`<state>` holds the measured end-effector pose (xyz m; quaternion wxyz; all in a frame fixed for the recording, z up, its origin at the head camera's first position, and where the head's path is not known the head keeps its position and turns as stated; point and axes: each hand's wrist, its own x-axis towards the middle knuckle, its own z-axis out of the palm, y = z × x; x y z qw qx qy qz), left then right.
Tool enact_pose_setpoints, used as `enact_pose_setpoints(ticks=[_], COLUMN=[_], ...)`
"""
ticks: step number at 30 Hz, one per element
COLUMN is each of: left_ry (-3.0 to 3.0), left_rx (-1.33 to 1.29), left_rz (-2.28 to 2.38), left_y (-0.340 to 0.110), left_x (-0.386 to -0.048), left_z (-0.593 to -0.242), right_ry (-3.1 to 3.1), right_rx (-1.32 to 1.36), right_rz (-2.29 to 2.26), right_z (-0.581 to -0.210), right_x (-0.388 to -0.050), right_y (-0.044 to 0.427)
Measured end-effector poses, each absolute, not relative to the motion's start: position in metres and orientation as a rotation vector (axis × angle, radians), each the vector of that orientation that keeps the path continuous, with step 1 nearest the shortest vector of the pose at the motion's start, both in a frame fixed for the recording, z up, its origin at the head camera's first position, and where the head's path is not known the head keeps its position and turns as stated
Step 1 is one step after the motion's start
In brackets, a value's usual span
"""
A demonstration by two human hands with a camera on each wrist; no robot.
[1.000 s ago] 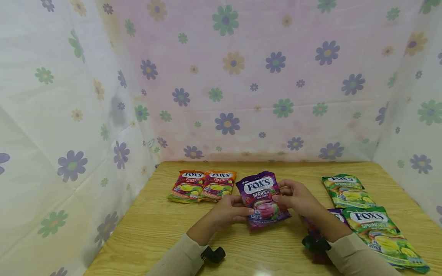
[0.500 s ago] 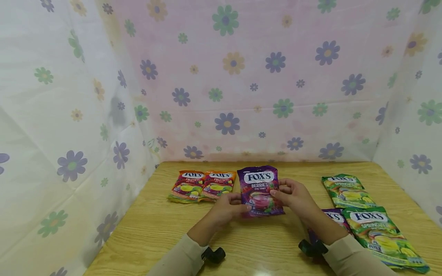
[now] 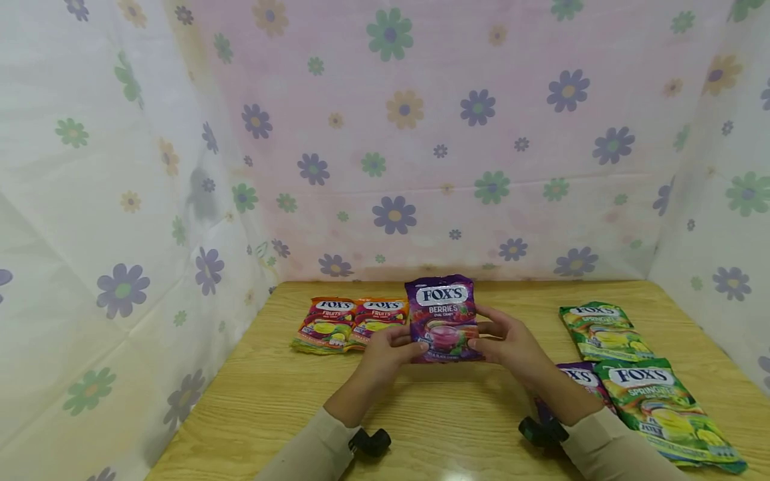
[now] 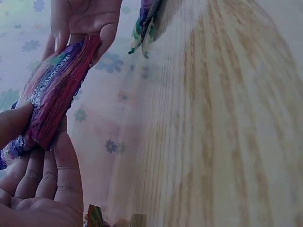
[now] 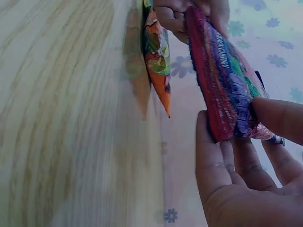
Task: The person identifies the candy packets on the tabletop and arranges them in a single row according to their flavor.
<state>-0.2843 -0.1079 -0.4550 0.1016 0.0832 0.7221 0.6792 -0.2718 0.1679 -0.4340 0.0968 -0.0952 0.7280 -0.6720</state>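
Both hands hold a purple Fox's Berries candy bag (image 3: 444, 319) off the table, its printed front turned toward the head camera. My left hand (image 3: 385, 354) pinches the lower left edge, thumb in front and fingers behind. On the opposite edge my right hand (image 3: 511, 344) grips it the same way. In the left wrist view the bag's bottom seam (image 4: 66, 92) faces the camera, between thumb and fingers. From the right wrist, the bag (image 5: 222, 80) likewise appears seam first, held clear of the wood. Two orange Fox's Fruits bags (image 3: 327, 325) lie just left of it.
At right on the wooden table (image 3: 445, 421) lie two green Fox's Spring Tea bags, one farther back (image 3: 604, 332) and one nearer (image 3: 668, 411). A second purple Berries bag (image 3: 580, 379) lies partly under my right forearm. Flowered cloth (image 3: 457, 167) walls the back and sides.
The held purple bag has risen from lower and tilted to nearly straight, and shifted slightly left. Both hands moved up with it. The other bags stay where they were.
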Motion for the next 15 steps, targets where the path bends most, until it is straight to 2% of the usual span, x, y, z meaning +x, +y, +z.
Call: enact_pose_setpoints(ticks=[15], left_ry=[1.978], left_rx=[0.07], left_rz=[2.224], left_y=[-0.113], left_x=[-0.295], left_z=[-0.459], right_ry=[2.147], right_rx=[-0.239], right_rz=[-2.077], right_z=[-0.443], right_x=[-0.275], right_y=[0.154])
